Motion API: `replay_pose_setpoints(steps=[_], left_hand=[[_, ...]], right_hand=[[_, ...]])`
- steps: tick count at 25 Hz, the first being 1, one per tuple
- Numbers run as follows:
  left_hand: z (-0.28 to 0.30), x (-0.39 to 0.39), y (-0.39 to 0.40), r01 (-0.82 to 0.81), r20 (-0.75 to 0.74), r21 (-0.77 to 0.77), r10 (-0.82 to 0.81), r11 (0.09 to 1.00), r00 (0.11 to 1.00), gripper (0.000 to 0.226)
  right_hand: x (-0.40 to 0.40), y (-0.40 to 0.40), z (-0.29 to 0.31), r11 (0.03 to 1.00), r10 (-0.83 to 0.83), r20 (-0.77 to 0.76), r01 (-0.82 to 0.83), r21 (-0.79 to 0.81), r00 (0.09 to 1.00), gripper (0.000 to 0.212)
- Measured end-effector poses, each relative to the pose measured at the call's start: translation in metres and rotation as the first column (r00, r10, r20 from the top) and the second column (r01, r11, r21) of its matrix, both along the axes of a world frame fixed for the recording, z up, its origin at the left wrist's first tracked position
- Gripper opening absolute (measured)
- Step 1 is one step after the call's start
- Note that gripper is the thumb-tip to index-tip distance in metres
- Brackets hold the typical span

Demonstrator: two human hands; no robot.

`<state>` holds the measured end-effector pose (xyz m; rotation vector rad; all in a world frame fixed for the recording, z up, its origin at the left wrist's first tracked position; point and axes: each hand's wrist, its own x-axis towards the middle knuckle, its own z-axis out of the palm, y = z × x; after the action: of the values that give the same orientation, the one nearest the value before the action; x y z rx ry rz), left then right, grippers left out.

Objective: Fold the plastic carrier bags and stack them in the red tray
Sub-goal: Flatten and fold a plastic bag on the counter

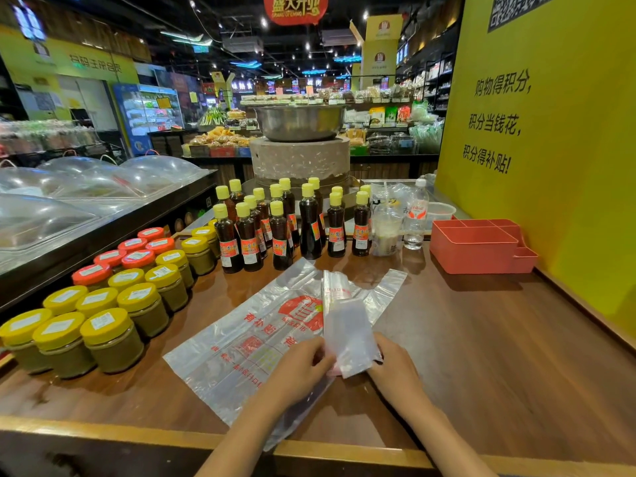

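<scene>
Bags | folded strip (pixel 347 333) pinched by my left hand (pixel 299 370) and right hand (pixel 395 370), atop flat bag (pixel 247 346) | red tray (pixel 478 247) at 2 o'clock, apparently empty | risk: slick film springs open, lower bag drags along.

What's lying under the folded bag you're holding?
Under the folded bag lies a flat printed carrier bag on the wooden table. Both hands, left and right, grip the folded one. Its red print is partly covered.

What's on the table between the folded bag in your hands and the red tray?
Head view: nothing but bare wooden tabletop lies between the folded bag, held by both hands, and the red tray. One handle of the flat bag reaches partway toward it.
</scene>
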<state>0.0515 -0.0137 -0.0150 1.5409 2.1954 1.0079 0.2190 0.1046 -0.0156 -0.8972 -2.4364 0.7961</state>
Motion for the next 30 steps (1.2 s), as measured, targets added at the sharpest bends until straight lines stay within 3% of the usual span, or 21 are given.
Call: replay_pose_setpoints(steps=[2, 4, 7, 10, 14, 16, 20, 25, 30], left_hand=[[-0.007, 0.003, 0.001, -0.050, 0.004, 0.066, 0.050, 0.997, 0.999, 0.011], [-0.011, 0.007, -0.002, -0.097, 0.045, 0.131, 0.092, 0.987, 0.995, 0.004], [-0.012, 0.010, -0.005, -0.123, 0.113, 0.150, 0.106, 0.981, 0.988, 0.034], [-0.014, 0.012, -0.005, -0.153, 0.130, 0.142, 0.135, 0.978, 0.982, 0.036], [-0.013, 0.011, -0.005, -0.175, 0.117, 0.177, 0.156, 0.969, 0.981, 0.016], [-0.014, 0.008, -0.004, -0.129, 0.033, 0.175, 0.125, 0.976, 0.992, 0.006], [-0.022, 0.002, 0.000, -0.040, -0.148, 0.149, 0.062, 0.988, 0.987, 0.014], [-0.025, 0.000, 0.000, 0.005, -0.195, 0.105, 0.016, 0.994, 0.981, 0.026], [-0.025, 0.001, -0.001, -0.011, -0.145, 0.110, 0.027, 0.994, 0.989, 0.022]], right_hand=[[-0.003, -0.001, -0.002, 0.987, -0.042, -0.157, 0.016, -0.157, 0.987, 0.018], [-0.004, -0.003, 0.000, 0.988, -0.026, -0.211, -0.006, -0.153, 0.977, 0.021], [-0.002, -0.001, 0.000, 0.984, -0.049, -0.257, 0.002, -0.180, 0.965, 0.032], [-0.004, -0.003, -0.003, 0.987, -0.100, -0.202, 0.071, -0.147, 0.974, 0.019], [-0.003, -0.007, -0.005, 0.985, -0.156, -0.166, 0.142, -0.097, 0.974, 0.017], [-0.002, -0.009, -0.005, 0.986, -0.163, -0.172, 0.157, -0.051, 0.971, 0.010], [-0.003, -0.010, -0.009, 0.989, -0.120, -0.106, 0.128, 0.075, 0.987, 0.002], [-0.009, -0.001, -0.016, 0.979, -0.010, -0.072, 0.024, 0.200, 0.997, 0.023], [-0.026, 0.013, -0.006, 0.920, 0.094, 0.107, -0.127, 0.370, 0.990, 0.039]])
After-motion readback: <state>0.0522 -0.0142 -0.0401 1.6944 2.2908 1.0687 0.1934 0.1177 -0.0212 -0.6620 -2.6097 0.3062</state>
